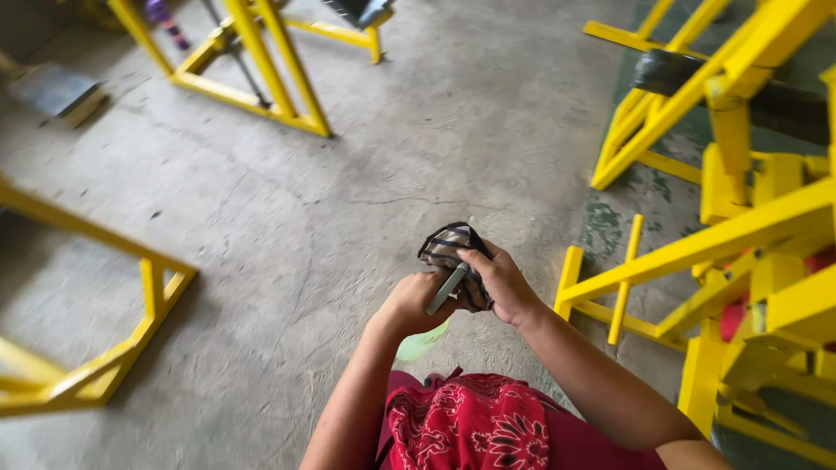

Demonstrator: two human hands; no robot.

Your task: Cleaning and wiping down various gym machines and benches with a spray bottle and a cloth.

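Cracked concrete floor (348,174) among yellow steel frames (697,252); hands (461,292) closed on striped cloth (448,244), perhaps a grey bar (446,290).

The cloth (453,248) is striped grey, black and cream. The frames (697,244) are yellow, the floor (348,174) grey, the bandana (470,422) at the bottom red with white flowers.

Soft striped cloth (453,248), a matt metal bar (447,290), glossy yellow-painted steel frames (697,248), rough concrete floor (348,174).

Bare forearms, red floral-print garment (470,426)
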